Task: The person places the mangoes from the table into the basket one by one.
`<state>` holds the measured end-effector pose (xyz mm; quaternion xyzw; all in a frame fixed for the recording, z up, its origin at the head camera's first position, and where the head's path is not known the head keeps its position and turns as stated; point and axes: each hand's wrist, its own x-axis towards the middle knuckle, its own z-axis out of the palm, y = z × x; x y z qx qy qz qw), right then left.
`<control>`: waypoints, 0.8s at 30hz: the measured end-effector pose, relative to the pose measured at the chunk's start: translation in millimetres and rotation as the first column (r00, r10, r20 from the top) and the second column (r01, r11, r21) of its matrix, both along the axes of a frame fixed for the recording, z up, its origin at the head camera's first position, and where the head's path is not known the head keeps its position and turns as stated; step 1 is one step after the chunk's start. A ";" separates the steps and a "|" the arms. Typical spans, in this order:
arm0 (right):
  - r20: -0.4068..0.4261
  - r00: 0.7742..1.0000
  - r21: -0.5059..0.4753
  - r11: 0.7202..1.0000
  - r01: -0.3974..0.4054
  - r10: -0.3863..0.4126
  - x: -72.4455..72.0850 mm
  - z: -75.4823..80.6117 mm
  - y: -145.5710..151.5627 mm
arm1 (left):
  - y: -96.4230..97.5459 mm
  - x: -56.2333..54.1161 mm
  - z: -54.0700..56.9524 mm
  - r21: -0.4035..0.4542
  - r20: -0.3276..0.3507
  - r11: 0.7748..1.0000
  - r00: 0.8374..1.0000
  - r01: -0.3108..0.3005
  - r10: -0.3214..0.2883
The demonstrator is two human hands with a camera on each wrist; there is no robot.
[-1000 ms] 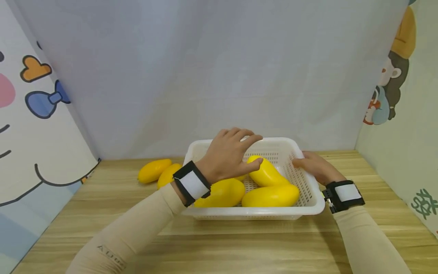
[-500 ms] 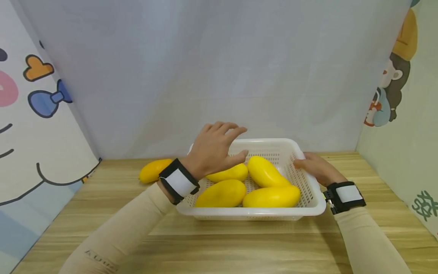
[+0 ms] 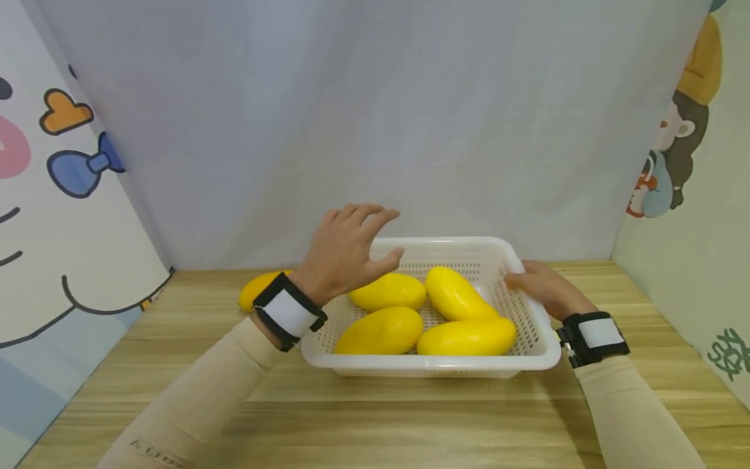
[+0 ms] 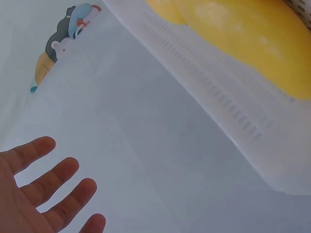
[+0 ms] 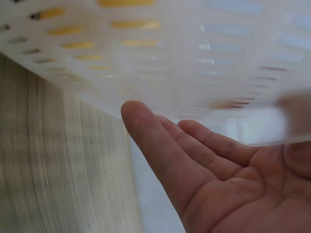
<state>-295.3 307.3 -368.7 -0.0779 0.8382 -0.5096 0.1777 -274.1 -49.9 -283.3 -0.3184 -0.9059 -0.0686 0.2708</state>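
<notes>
A white perforated plastic basket (image 3: 433, 363) holds several yellow mangoes (image 3: 467, 337). My right hand (image 3: 547, 286) grips its right end, thumb over the rim and fingers along the outer wall. In the right wrist view those fingers (image 5: 170, 160) lie against the slotted underside. My left hand (image 3: 340, 251) is held above the basket's left end, fingers spread and holding nothing. The left wrist view shows the left fingers (image 4: 63, 177) apart from the basket wall. Another mango (image 3: 258, 292) rests on the table at left, partly behind the left wrist.
The wooden table (image 3: 410, 423) extends in front of the basket. A pale curtain (image 3: 375, 130) hangs right behind it. Printed panels with cartoon figures (image 3: 79, 172) stand at the left and right sides.
My left hand has moved left and slightly up from over the middle of the basket, uncovering mangoes inside. The second mango on the table has gone out of sight behind the left arm and basket.
</notes>
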 end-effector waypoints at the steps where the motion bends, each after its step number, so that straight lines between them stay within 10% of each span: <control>1: -0.002 1.000 0.000 1.000 -0.003 0.003 0.1 -0.3 0.5 | -1.9 0.0 0.2 0.004 0.000 1.000 1.000 -0.003 0.003; 24: 0.000 1.000 0.000 1.000 0.006 -0.006 0.5 -0.4 1.3 | -47.0 2.5 1.1 0.085 -0.097 0.995 0.993 -0.056 0.064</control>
